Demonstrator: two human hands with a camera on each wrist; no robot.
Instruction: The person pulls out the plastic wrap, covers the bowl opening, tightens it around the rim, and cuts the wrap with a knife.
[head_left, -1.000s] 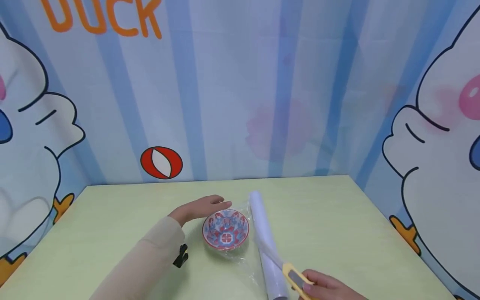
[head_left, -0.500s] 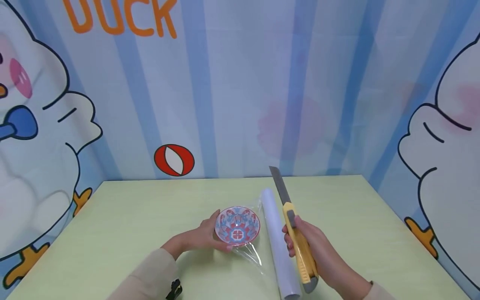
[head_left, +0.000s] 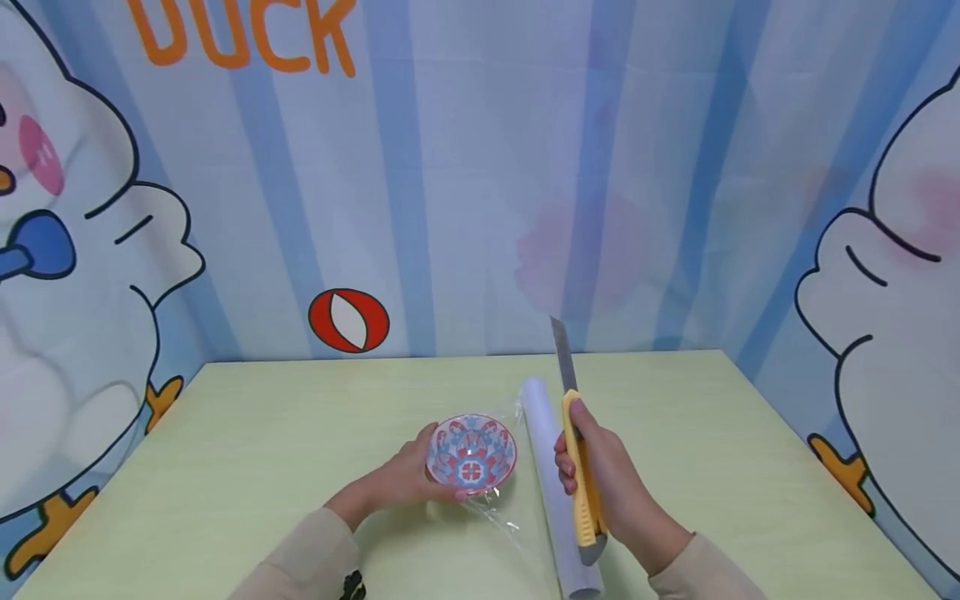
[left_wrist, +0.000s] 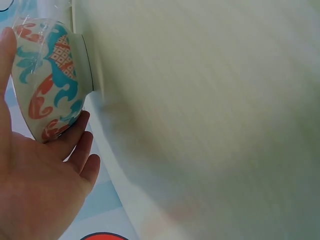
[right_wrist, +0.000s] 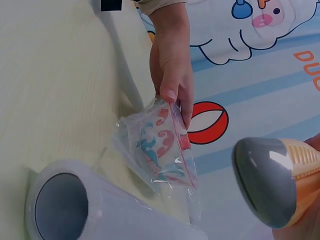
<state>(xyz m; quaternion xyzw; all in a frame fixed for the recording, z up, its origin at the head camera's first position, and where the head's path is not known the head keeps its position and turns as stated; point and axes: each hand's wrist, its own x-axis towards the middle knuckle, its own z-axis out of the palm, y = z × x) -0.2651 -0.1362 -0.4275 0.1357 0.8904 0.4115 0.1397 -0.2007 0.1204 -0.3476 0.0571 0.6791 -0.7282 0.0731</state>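
Observation:
A small bowl [head_left: 471, 454] with a red and blue pattern stands mid-table, partly covered by clear plastic film [right_wrist: 131, 131]. My left hand [head_left: 408, 477] grips its left side, thumb near the front and fingers round the side; in the left wrist view the bowl's outer wall [left_wrist: 47, 75] shows between them. My right hand [head_left: 611, 479] holds a yellow utility knife [head_left: 579, 492], its long blade pointing up and away, over the roll. Beside the bowl lies a white roll [head_left: 549, 492] of what looks like plastic film, its hollow end towards me. I cannot tell whether the bowl touches the table.
The pale green table [head_left: 300, 417] meets a striped blue cloth backdrop [head_left: 480, 208] along its far edge. Printed white ducks [head_left: 892, 333] flank both sides. The film trails from the bowl towards the roll.
My left hand has shifted from the bowl's far rim to gripping its left side. My right hand has come up further into view, lifting the utility knife from low across the roll to blade-up.

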